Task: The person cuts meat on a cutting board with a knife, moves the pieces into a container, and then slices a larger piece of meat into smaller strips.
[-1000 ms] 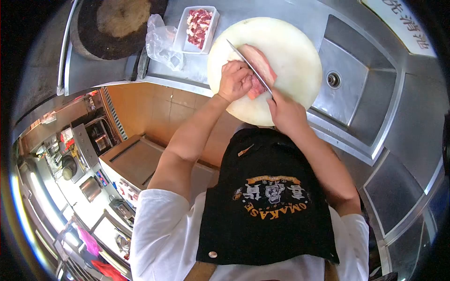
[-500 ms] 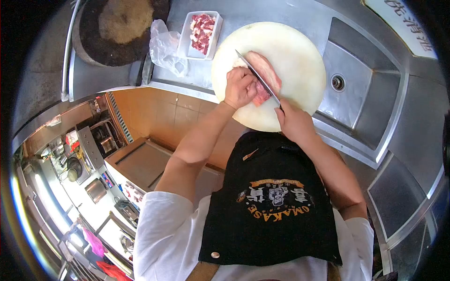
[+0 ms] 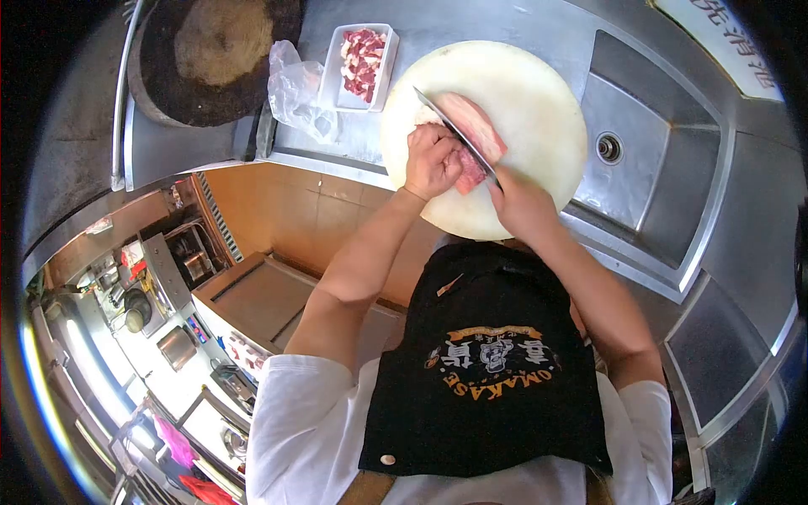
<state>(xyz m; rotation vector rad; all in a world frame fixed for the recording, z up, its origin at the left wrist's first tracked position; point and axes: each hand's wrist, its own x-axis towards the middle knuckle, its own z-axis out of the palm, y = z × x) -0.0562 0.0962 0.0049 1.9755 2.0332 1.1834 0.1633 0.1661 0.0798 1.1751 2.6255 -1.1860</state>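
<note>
My right hand is closed round the handle of a knife. The blade slants up and to the left across a piece of raw meat on a round, pale cutting board. Pink meat shows on both sides of the blade. With curled fingers, my left hand presses on the meat left of the knife, close to the blade. Its fingers cover part of the meat, so how far the cut goes cannot be seen.
Left of the board stands a white plastic tub of chopped meat, beside a crumpled clear plastic bag. A dark round chopping block lies at the upper left. On the right is a steel sink with a drain.
The knife and my right hand have shifted slightly to the left, drawing the blade tip further up and left. My left hand stays on the meat.
</note>
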